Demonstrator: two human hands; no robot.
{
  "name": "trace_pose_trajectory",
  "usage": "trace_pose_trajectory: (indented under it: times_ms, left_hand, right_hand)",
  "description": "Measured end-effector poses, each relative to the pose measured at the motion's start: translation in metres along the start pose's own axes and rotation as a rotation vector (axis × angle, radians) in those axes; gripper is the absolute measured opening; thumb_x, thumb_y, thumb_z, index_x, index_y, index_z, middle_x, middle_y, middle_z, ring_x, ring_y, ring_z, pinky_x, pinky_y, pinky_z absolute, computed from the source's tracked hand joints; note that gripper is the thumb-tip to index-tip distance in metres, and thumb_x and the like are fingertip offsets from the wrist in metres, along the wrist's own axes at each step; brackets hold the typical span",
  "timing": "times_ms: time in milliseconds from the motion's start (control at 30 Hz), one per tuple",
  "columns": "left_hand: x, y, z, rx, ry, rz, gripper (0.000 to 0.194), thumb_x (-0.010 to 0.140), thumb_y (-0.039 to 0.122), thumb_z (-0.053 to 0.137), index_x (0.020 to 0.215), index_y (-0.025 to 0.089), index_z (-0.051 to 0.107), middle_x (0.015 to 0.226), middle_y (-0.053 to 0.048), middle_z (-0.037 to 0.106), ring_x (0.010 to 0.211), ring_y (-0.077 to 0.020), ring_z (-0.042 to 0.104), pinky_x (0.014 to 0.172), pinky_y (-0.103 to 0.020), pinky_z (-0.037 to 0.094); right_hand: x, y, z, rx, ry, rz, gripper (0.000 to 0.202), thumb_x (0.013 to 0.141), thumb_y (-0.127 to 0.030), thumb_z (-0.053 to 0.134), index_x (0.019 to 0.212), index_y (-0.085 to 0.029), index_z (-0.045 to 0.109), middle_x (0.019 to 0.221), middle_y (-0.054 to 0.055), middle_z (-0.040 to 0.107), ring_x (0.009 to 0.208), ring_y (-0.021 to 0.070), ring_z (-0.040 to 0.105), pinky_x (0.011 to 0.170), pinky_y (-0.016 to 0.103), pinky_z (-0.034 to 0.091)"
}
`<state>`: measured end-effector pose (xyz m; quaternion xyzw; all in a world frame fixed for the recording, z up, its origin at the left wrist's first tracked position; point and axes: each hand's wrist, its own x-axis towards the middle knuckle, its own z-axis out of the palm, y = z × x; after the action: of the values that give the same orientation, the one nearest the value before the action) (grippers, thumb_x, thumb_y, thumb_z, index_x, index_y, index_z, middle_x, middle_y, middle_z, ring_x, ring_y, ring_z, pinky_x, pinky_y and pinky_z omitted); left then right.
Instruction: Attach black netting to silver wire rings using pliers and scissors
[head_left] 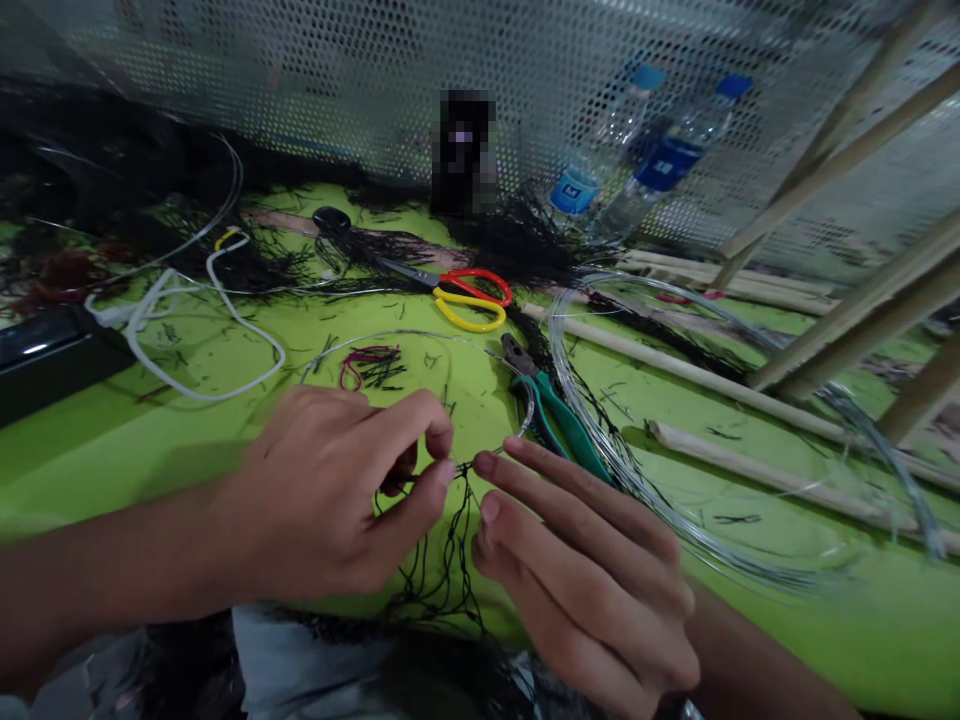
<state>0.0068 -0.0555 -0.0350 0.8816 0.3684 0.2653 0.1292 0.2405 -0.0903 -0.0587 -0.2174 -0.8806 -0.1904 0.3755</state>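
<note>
In front of me, a thin metal wire bent into a hoop (405, 332) has black netting (459, 540) hanging from its near side. My left hand (337, 490) is closed, thumb and index finger pinching the hoop's wire where the mesh meets it. Close by on the right, my right hand (585, 560) has its fingertips on the same wire beside a knot of the net, its fingers stretched fairly straight and close together. Its exact grip is partly hidden. Green-handled pliers (559, 415) lie just beyond the right fingers, with part of the hoop across them.
Scissors (471, 298) with red and yellow handles lie beyond the hoop. A coil of wire (570, 370) and wooden sticks (697, 380) are at right, a white cable (217, 395) at left. Two bottles (667, 160) stand by a perforated metal panel (337, 90). Black scraps litter the green tabletop (225, 440).
</note>
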Motion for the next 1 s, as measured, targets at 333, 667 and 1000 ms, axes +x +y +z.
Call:
trace_pose_trajectory:
  times_ms: [333, 667, 1000]
  left_hand:
    - [0.005, 0.002, -0.001, -0.188, -0.150, -0.165, 0.037, 0.107, 0.037, 0.048, 0.089, 0.022, 0.077, 0.071, 0.000, 0.072, 0.061, -0.0137, 0.061, 0.062, -0.026, 0.042]
    - [0.014, 0.001, -0.009, -0.612, -0.315, -0.530, 0.037, 0.095, 0.048, 0.060, 0.109, 0.021, 0.080, 0.074, 0.000, 0.074, 0.061, -0.0142, 0.063, 0.053, -0.021, 0.047]
    - [0.019, -0.005, -0.008, -0.948, -0.427, -0.625, 0.028, 0.090, 0.038, 0.074, 0.110, 0.020, 0.077, 0.094, 0.001, 0.077, 0.075, -0.0101, 0.063, 0.064, -0.015, 0.048]
  right_hand:
    - [-0.003, 0.013, 0.019, 0.033, 0.111, -0.089, 0.014, 0.089, -0.009, 0.072, 0.081, -0.018, 0.064, 0.096, 0.005, 0.077, 0.106, 0.0245, 0.078, 0.094, 0.042, 0.071]
    - [-0.001, 0.012, 0.009, 0.059, 0.028, -0.020, 0.009, 0.091, -0.007, 0.069, 0.097, -0.011, 0.073, 0.109, 0.012, 0.080, 0.120, 0.0271, 0.075, 0.099, 0.044, 0.069]
    - [0.002, 0.014, 0.005, 0.062, 0.003, -0.041, 0.019, 0.099, -0.007, 0.055, 0.097, -0.012, 0.073, 0.107, 0.010, 0.081, 0.117, 0.0242, 0.076, 0.102, 0.042, 0.068]
